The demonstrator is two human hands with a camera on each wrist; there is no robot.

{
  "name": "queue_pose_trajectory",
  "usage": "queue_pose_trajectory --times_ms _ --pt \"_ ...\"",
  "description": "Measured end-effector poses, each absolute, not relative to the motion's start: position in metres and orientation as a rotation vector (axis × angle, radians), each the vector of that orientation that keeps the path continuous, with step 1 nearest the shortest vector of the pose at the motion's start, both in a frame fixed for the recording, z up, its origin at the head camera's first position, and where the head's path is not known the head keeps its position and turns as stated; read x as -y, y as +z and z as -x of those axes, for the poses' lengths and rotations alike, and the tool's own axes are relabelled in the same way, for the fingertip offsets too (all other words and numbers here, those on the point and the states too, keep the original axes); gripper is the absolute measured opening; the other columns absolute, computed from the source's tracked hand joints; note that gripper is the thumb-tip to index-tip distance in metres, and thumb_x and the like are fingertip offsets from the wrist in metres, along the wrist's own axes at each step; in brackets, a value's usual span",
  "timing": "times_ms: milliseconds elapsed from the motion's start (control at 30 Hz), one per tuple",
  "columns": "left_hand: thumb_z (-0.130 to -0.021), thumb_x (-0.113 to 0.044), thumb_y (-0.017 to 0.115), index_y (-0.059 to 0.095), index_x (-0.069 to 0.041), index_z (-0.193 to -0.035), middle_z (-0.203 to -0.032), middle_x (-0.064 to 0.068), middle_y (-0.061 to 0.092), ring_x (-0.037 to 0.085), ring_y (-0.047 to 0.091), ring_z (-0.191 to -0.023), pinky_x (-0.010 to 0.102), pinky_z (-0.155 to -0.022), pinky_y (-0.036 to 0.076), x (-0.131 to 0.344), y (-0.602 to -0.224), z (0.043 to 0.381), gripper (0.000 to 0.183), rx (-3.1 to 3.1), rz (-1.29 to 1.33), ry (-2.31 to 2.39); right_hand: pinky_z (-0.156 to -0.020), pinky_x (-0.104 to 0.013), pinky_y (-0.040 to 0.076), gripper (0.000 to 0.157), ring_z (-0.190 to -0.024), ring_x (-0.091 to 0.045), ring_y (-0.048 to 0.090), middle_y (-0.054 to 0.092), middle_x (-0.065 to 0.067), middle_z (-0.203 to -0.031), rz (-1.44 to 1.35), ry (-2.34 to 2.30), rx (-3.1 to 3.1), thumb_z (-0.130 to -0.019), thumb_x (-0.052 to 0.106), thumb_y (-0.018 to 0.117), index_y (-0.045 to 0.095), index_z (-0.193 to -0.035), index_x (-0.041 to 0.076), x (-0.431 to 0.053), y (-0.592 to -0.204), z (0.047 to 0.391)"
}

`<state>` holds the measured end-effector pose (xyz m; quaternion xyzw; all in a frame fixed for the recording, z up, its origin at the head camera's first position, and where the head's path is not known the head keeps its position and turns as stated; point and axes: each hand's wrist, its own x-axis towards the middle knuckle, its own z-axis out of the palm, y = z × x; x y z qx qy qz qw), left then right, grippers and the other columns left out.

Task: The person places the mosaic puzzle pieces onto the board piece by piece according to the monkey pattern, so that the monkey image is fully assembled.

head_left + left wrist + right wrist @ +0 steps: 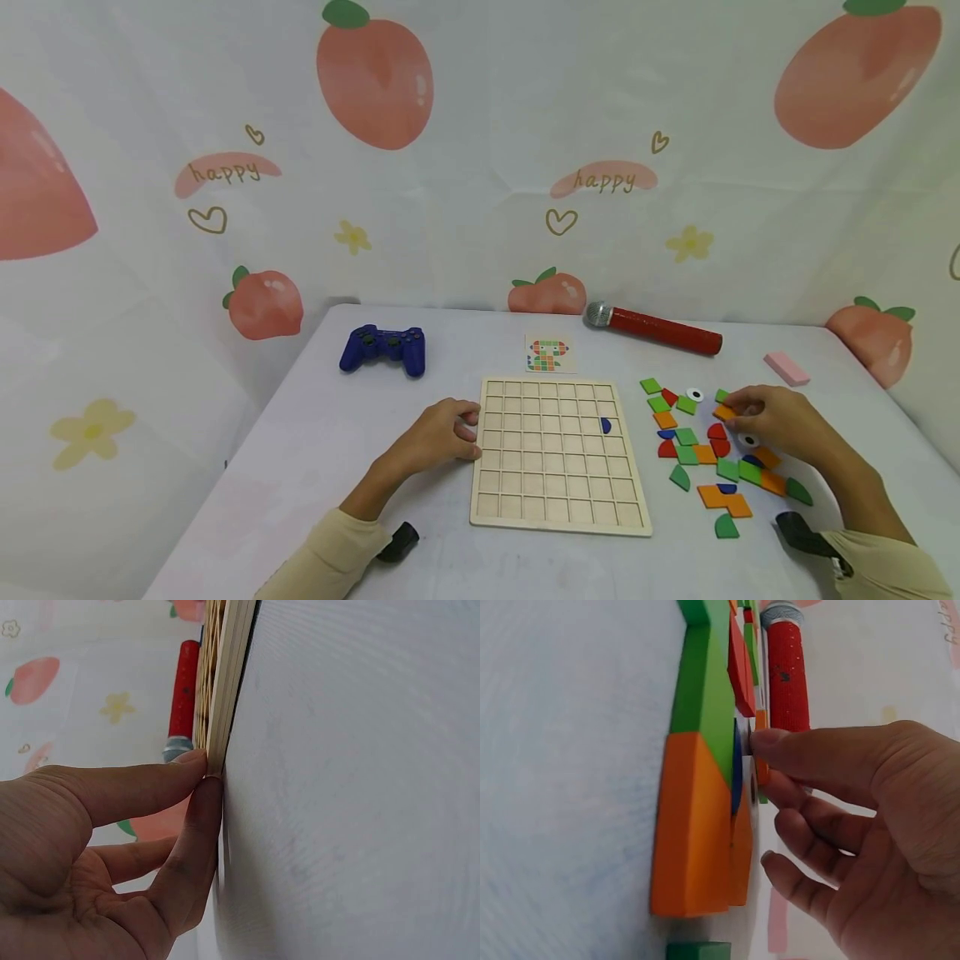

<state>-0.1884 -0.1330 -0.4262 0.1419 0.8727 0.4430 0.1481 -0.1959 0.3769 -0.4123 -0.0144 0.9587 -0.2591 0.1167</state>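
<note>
A wooden grid board [558, 454] lies on the table, with one blue half-round tile [606, 426] in a cell at its right. My left hand [438, 433] pinches the board's left edge; the left wrist view shows thumb and forefinger [201, 802] against its rim. Over the loose tiles at the right, my right hand [776, 421] pinches an orange square tile [724, 412] between thumb and fingers. In the right wrist view this orange tile shows edge-on, partly hidden by the thumb [772, 746]. Around it lie green tiles [750, 472], red quarter-round tiles [718, 447] and white eye discs [694, 395].
Behind the board lies a picture card [551, 353] with a coloured tile pattern. A blue game controller [383, 348] is at the back left. A red microphone [663, 330] and a pink block [787, 368] lie at the back right. A peach-printed cloth [480, 192] hangs behind the table.
</note>
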Motion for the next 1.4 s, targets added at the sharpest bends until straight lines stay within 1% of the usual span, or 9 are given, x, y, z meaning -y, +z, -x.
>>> queue_pose_trajectory --times_ms 133,267,333,467,667,933,1100,1167,1400 --pt "-0.081 0.002 0.088 0.057 0.010 -0.144 -0.124 0.013 0.065 0.022 0.072 -0.104 0.034 -0.086 0.062 0.133 -0.426 0.189 0.071 -2.509 -0.413 1.280 -0.069 -0.033 0.057 0.050 -0.087 -0.023 0.061 0.069 -0.019 -0.107 0.087 -0.771 -2.813 -0.095 0.025 0.076 0.067 -0.131 -0.009 -0.372 -0.411 0.195" --pt "-0.081 0.003 0.088 0.057 0.011 -0.144 -0.124 0.013 0.065 0.022 0.072 -0.104 0.034 -0.085 0.062 0.133 -0.425 0.189 0.071 -2.510 -0.412 1.284 -0.071 -0.034 0.058 0.050 -0.095 -0.027 0.059 0.067 -0.022 -0.114 0.138 -0.814 -2.816 -0.096 0.029 0.076 0.068 -0.131 -0.006 -0.361 -0.408 0.195" --pt "-0.080 0.003 0.088 0.057 0.011 -0.144 -0.123 0.013 0.065 0.022 0.072 -0.104 0.033 -0.085 0.062 0.133 -0.425 0.189 0.071 -2.510 -0.412 1.287 -0.069 -0.034 0.058 0.050 -0.097 -0.028 0.058 0.066 -0.021 -0.115 0.154 -0.840 -2.813 -0.096 0.030 0.077 0.069 -0.131 -0.004 -0.354 -0.407 0.194" --pt "-0.080 0.003 0.088 0.057 0.011 -0.144 -0.124 0.013 0.065 0.022 0.072 -0.104 0.034 -0.085 0.062 0.133 -0.425 0.189 0.071 -2.510 -0.411 1.286 -0.068 -0.031 0.056 0.046 -0.099 -0.027 0.056 0.066 -0.015 -0.114 0.209 -0.866 -2.825 -0.095 0.031 0.079 0.071 -0.129 0.000 -0.340 -0.407 0.192" --pt "-0.081 0.002 0.088 0.057 0.011 -0.144 -0.123 0.013 0.065 0.021 0.071 -0.104 0.034 -0.085 0.062 0.133 -0.425 0.189 0.071 -2.509 -0.404 1.286 -0.065 -0.026 0.054 0.039 -0.096 -0.024 0.055 0.068 -0.007 -0.108 0.354 -0.880 -2.828 -0.093 0.025 0.081 0.075 -0.125 0.003 -0.317 -0.406 0.194" --pt "-0.081 0.001 0.088 0.058 0.010 -0.144 -0.123 0.012 0.065 0.022 0.071 -0.104 0.034 -0.085 0.062 0.133 -0.427 0.189 0.070 -2.513 -0.404 1.283 -0.079 -0.030 0.053 0.034 -0.099 -0.021 0.057 0.071 -0.002 -0.111 0.523 -0.878 -2.790 -0.093 0.026 0.083 0.077 -0.121 0.008 -0.286 -0.407 0.198" --pt "-0.081 0.001 0.088 0.058 0.010 -0.143 -0.123 0.012 0.065 0.022 0.071 -0.104 0.034 -0.085 0.062 0.133 -0.428 0.189 0.070 -2.522 -0.412 1.268 -0.078 -0.028 0.051 0.029 -0.098 -0.019 0.056 0.071 0.004 -0.106 0.619 -0.897 -2.745 -0.092 0.024 0.083 0.079 -0.118 0.011 -0.268 -0.411 0.203" --pt "-0.081 0.001 0.088 0.058 0.010 -0.143 -0.123 0.013 0.065 0.022 0.071 -0.104 0.034 -0.085 0.062 0.133 -0.428 0.188 0.070 -2.523 -0.415 1.268 -0.078 -0.029 0.051 0.028 -0.097 -0.019 0.055 0.071 0.005 -0.105 0.645 -0.902 -2.728 -0.092 0.024 0.082 0.079 -0.117 0.012 -0.260 -0.412 0.205" --pt "-0.081 0.002 0.088 0.059 0.011 -0.142 -0.123 0.013 0.065 0.023 0.072 -0.104 0.034 -0.085 0.062 0.133 -0.426 0.188 0.068 -2.530 -0.427 1.270 -0.084 -0.035 0.048 0.024 -0.104 -0.020 0.054 0.071 0.006 -0.108 0.680 -0.911 -2.703 -0.092 0.024 0.082 0.080 -0.115 0.017 -0.241 -0.413 0.209"
